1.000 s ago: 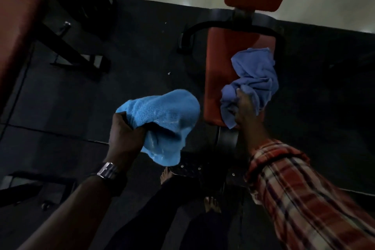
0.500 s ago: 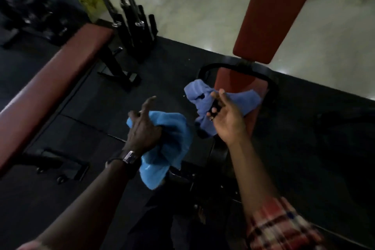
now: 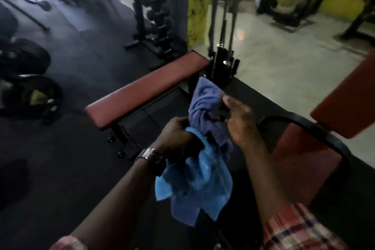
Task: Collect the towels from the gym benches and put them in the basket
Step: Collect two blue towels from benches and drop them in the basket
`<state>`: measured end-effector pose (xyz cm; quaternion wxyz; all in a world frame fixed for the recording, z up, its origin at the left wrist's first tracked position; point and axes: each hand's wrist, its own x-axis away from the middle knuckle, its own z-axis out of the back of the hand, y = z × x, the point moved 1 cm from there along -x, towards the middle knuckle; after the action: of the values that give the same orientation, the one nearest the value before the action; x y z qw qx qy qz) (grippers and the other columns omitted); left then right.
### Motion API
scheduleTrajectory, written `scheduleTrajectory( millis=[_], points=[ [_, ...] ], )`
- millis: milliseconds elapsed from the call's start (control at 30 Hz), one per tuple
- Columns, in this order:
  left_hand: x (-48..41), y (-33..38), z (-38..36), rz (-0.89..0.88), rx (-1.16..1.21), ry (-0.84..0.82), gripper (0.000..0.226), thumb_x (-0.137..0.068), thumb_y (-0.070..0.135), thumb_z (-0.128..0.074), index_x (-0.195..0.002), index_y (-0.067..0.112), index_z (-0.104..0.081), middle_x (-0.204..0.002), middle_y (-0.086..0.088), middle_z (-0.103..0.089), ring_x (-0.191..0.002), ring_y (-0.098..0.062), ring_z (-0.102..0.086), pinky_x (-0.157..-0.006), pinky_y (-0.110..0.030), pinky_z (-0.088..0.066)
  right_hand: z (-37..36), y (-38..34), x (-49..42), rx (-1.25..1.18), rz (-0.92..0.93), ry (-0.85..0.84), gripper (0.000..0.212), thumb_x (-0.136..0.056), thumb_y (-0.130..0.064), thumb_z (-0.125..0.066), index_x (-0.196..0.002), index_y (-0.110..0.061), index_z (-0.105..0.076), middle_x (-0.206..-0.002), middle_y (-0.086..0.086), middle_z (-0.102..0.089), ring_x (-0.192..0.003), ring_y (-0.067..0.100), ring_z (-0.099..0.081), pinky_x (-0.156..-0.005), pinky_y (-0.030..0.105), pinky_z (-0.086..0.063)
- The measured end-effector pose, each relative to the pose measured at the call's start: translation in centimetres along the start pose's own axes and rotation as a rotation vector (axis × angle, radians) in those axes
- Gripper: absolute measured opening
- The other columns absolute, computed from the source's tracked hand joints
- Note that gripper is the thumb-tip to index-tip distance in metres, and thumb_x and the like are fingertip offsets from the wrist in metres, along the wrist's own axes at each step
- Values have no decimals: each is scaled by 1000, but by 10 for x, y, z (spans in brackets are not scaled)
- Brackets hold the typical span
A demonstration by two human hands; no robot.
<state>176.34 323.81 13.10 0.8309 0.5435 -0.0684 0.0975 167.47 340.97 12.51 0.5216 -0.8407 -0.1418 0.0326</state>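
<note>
Clenching into a fist, the left hand (image 3: pixel 175 135) holds the bright blue towel (image 3: pixel 194 180), which hangs crumpled below the wrist with its watch (image 3: pixel 146 153). Just beside it, the right hand (image 3: pixel 240 123) has its fingers (image 3: pixel 236 102) partly spread and curled against the purple-blue towel (image 3: pixel 205 107), gripping its bunched middle while the top corner stands up above the hand; the two towels touch where the hands meet. No basket shows in view. Behind the hands lies a flat red bench (image 3: pixel 146 89), bare on top, and at the right a red seat pad (image 3: pixel 300 156) with a black curved frame (image 3: pixel 316 130). Compared with half a second ago, the hands have come together, the purple-blue towel is lifted clear of the seat pad, and the view has swung up toward the dumbbell rack (image 3: pixel 156 12).
</note>
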Motion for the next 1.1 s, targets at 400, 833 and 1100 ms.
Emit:
scheduleTrajectory(
  millis=[400, 833, 1100],
  points=[
    [102, -131, 277, 71, 283, 503, 45, -57, 12, -60, -99, 19, -75, -93, -11, -76, -89, -26, -72, -86, -50, -57, -280, 207, 14, 198, -320, -476, 53, -81, -18, -72, -131, -10, -56, -126, 14, -65, -115, 27, -62, -100, 42, -48],
    [84, -254, 518, 204, 96, 1153, 45, -74, 10, -61, -114, 27, -72, -113, -9, -59, -88, -12, -62, -90, -22, -50, -491, 284, -124, -265, -518, -260, 31, -93, -27, -55, -114, -8, -67, -107, 11, -73, -102, 26, -68, -88, 39, -54],
    [-16, -284, 637, 361, -262, 898, 65, -71, 17, -60, -132, 37, -55, -112, 4, -35, -108, -23, -54, -92, -26, -42, -639, 299, -243, -471, -512, -348, 33, -94, -31, -52, -97, -11, -78, -101, 10, -75, -97, 25, -71, -84, 38, -57]
  ],
)
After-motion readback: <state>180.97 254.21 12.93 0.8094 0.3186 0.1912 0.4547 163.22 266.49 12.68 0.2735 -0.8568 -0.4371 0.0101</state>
